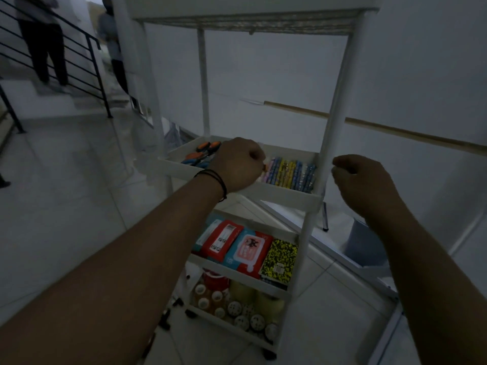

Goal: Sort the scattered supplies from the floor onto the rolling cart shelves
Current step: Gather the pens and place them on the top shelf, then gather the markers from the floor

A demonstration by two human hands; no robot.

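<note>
Four tiers make up the white rolling cart [334,143] that stands directly ahead of my two hands, its top tray above them and three stocked shelves at and below hand level. My left hand [237,164] hangs over the second shelf [279,192], fingers curled tight; something small and orange shows at the fingertips, but I cannot tell what it is or whether it is gripped. My right hand [361,180] floats just right of the cart's front post, fingers loosely curled around nothing. Under the left hand lie patterned pens [292,172] in a neat row, with orange-handled scissors [203,152] beyond its knuckles; like is kept with like, which I judge deliberate sorting. Below my wrists, wipe packs [237,246] and a yellow notebook [280,256] stand on edge, saving room. Lowest, small bottles [208,299] and tape rolls [245,314] sit upright. No supplies show on the visible floor; I judge the task nearly done.
</note>
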